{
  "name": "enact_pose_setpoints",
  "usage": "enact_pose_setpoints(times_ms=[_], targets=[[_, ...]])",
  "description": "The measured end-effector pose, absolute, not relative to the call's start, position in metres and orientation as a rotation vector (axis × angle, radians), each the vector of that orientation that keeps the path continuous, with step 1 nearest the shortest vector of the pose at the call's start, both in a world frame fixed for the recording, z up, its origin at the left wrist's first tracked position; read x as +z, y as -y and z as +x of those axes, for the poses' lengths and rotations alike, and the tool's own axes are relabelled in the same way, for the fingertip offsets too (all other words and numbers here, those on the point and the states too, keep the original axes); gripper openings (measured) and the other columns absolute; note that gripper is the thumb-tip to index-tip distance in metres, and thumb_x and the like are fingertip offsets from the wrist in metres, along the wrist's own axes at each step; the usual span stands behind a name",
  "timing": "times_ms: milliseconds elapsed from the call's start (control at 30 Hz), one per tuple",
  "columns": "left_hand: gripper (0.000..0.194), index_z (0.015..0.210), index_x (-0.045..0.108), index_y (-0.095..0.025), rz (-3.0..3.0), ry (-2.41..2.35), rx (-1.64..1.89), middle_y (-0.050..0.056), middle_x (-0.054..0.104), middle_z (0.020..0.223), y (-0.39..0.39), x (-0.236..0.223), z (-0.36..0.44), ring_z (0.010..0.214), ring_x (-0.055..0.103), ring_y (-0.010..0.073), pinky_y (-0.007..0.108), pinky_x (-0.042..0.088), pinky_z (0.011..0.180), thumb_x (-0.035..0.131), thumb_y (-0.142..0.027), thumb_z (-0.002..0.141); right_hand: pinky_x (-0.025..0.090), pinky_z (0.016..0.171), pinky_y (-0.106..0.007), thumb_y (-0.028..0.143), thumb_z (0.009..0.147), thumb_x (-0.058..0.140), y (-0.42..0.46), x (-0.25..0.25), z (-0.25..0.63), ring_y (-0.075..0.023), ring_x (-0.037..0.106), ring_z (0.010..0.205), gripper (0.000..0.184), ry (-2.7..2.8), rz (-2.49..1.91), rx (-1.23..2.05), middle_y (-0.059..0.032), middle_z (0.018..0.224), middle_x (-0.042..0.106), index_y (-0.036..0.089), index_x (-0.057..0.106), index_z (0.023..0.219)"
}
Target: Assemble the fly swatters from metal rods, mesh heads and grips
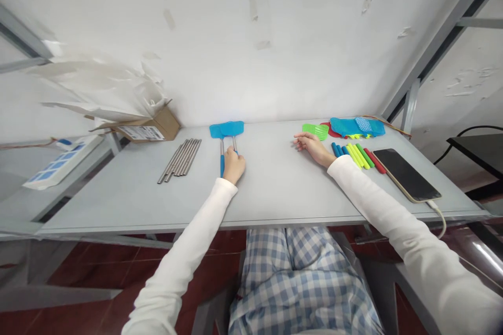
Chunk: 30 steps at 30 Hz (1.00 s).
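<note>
My left hand point(234, 165) is closed round the handle of a blue fly swatter point(234, 128), which lies on the table with its head toward the wall. Just left of it, partly overlapped at the head, is a second blue fly swatter point(222, 166) with a metal rod and blue handle. My right hand point(312, 147) holds nothing; its fingers are apart above the table. Near it are a green mesh swatter head point(321, 131), a stack of blue swatter heads point(346, 127), and a row of handle tubes in blue, yellow point(357, 156), green and red point(376, 161).
Several thin metal rods point(179, 160) lie left of the swatters. An opened cardboard box point(165, 124) stands at the back left against the wall. A phone point(407, 174) with a white cable point(438, 212) lies at the right. A power strip point(63, 162) is beyond the left edge.
</note>
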<state>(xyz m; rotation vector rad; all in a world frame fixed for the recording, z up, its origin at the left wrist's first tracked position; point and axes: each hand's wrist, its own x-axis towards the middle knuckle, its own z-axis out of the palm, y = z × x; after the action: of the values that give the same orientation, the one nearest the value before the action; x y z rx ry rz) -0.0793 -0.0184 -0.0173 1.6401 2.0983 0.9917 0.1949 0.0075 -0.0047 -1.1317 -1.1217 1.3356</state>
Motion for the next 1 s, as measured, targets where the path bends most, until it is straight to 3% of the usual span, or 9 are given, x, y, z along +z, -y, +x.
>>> enact_pose_setpoints(times_ms=[133, 267, 367, 500, 767, 1000], targets=[[0.045, 0.127, 0.053, -0.004, 1.798, -2.295, 0.673, 0.027, 0.048, 0.138, 0.031, -0.003, -0.075, 0.135, 0.041, 0.0353, 0.049, 0.033, 0.112, 0.045, -0.016, 0.084, 0.046, 0.064, -0.026, 0.014, 0.082, 0.052, -0.009, -0.007, 0.195, -0.0104, 0.057, 0.063, 0.012, 1.128, -1.142, 1.33, -0.0017, 0.076, 0.065, 0.018, 0.061, 0.089], [0.048, 0.131, 0.053, -0.006, 1.947, -2.441, 0.479, 0.025, 0.032, 0.152, 0.048, 0.009, -0.076, 0.138, 0.034, 0.0404, 0.054, 0.03, 0.112, 0.047, -0.024, 0.087, 0.046, 0.063, -0.026, 0.016, 0.081, 0.053, -0.012, -0.01, 0.196, -0.0106, 0.057, 0.064, 0.011, 1.126, -1.141, 1.319, -0.0016, 0.076, 0.065, 0.018, 0.059, 0.09], [0.049, 0.133, 0.053, -0.006, 1.922, -2.434, 0.31, 0.025, 0.041, 0.144, 0.052, 0.013, -0.084, 0.131, 0.042, 0.0403, 0.051, 0.037, 0.107, 0.044, -0.029, 0.09, 0.046, 0.063, -0.026, 0.016, 0.08, 0.053, -0.013, -0.011, 0.196, -0.0105, 0.057, 0.063, 0.012, 1.14, -1.141, 1.311, -0.0016, 0.076, 0.065, 0.018, 0.059, 0.091], [0.046, 0.131, 0.057, -0.008, 1.986, -2.383, 0.244, 0.023, 0.051, 0.133, 0.053, 0.015, -0.102, 0.123, 0.05, 0.036, 0.046, 0.043, 0.102, 0.041, -0.022, 0.09, 0.046, 0.063, -0.025, 0.017, 0.08, 0.053, -0.012, -0.012, 0.197, -0.0103, 0.057, 0.063, 0.013, 1.162, -1.146, 1.298, -0.0013, 0.076, 0.065, 0.017, 0.059, 0.091], [0.044, 0.126, 0.062, -0.016, 2.073, -2.35, 0.306, 0.014, 0.058, 0.131, 0.07, 0.011, -0.138, 0.113, 0.054, 0.035, 0.045, 0.045, 0.097, 0.044, -0.022, 0.086, 0.045, 0.063, -0.025, 0.019, 0.078, 0.055, -0.012, -0.013, 0.196, -0.0103, 0.055, 0.062, 0.011, 1.215, -1.159, 1.285, -0.0005, 0.074, 0.065, 0.019, 0.057, 0.088], [0.043, 0.126, 0.062, -0.014, 1.998, -2.428, 0.385, 0.018, 0.057, 0.13, 0.078, 0.008, -0.13, 0.117, 0.05, 0.0371, 0.049, 0.044, 0.096, 0.04, -0.02, 0.089, 0.044, 0.063, -0.024, 0.018, 0.08, 0.051, -0.009, -0.009, 0.197, -0.0101, 0.055, 0.063, 0.01, 1.225, -1.167, 1.286, -0.0002, 0.073, 0.064, 0.019, 0.057, 0.088]])
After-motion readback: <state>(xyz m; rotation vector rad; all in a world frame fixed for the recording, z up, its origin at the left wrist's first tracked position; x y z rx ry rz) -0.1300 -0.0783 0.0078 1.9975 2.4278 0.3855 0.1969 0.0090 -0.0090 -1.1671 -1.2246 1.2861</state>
